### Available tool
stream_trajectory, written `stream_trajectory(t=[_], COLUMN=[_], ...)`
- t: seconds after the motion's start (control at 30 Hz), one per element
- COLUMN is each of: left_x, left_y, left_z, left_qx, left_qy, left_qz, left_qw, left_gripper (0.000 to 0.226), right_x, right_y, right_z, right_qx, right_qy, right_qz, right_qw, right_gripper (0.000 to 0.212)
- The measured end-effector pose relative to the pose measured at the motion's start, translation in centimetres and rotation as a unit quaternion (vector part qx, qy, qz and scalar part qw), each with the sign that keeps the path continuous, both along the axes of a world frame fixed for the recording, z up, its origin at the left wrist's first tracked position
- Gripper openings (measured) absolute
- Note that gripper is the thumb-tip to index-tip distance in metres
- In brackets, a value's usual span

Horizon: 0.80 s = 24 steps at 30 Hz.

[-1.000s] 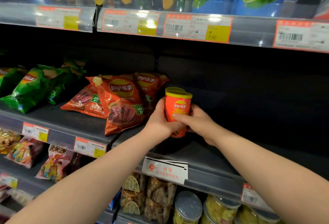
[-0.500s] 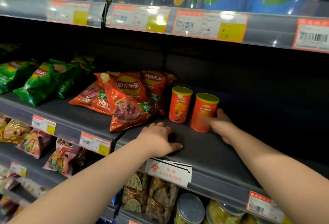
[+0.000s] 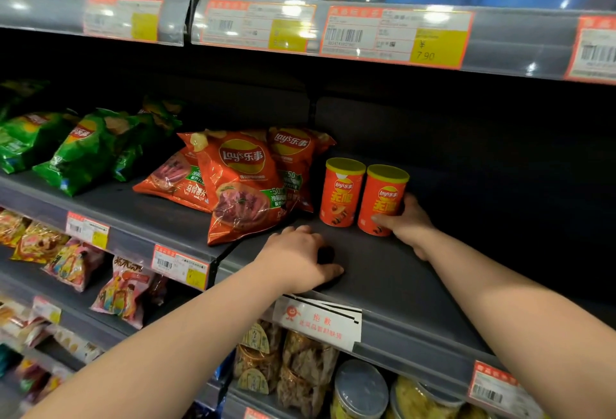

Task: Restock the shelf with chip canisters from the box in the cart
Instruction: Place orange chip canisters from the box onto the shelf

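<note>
Two orange chip canisters with yellow lids stand upright side by side on the dark grey shelf (image 3: pixel 383 272). The left canister (image 3: pixel 340 193) stands free, right beside the orange chip bags. My right hand (image 3: pixel 408 223) grips the right canister (image 3: pixel 383 200) low down, thumb on its front and fingers behind it. My left hand (image 3: pixel 296 258) rests palm down on the shelf in front of the canisters, fingers loosely curled, holding nothing. The box and the cart are out of view.
Orange chip bags (image 3: pixel 240 185) and green chip bags (image 3: pixel 83 148) lie to the left. The shelf runs on dark to the right of the canisters. Overhead is a shelf rail with price tags (image 3: pixel 396 35). Below sit jars (image 3: pixel 360 388), snack bags and a white notice (image 3: pixel 320 322).
A second ago both hands held the canisters together above the shelf. Both canisters now stand on it; my right hand slid its canister left against the other, and my left hand let go.
</note>
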State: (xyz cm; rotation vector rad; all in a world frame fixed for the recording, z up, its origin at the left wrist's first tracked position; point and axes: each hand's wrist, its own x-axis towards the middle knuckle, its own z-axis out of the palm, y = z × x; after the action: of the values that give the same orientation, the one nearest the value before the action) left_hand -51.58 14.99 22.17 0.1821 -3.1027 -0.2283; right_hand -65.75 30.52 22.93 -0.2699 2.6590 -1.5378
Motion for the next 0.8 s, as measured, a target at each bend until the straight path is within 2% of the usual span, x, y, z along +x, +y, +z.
stream_trajectory(t=[0.53,0.67,0.8], left_x=[0.3,1.0,2.2], left_y=[-0.1,0.2,0.8], left_z=[-0.3,-0.1,-0.1], left_qx=[0.033,0.029,-0.011], left_qy=[0.022,0.055,0.123], left_qz=[0.021,0.046,0.061], left_qw=[0.999,0.997,0.990], left_gripper=[0.055,0.048,0.041], right_x=[2.5,4.4,7.0], right_y=[1.2,1.5,1.4], right_z=[0.1,0.3,0.4], right_qx=[0.039,0.137,0.253], right_qy=[-0.017,0.017,0.092], right_qz=[-0.004,0.041,0.131], right_qw=[0.999,0.990,0.954], right_gripper=[0.073,0.066,0.057])
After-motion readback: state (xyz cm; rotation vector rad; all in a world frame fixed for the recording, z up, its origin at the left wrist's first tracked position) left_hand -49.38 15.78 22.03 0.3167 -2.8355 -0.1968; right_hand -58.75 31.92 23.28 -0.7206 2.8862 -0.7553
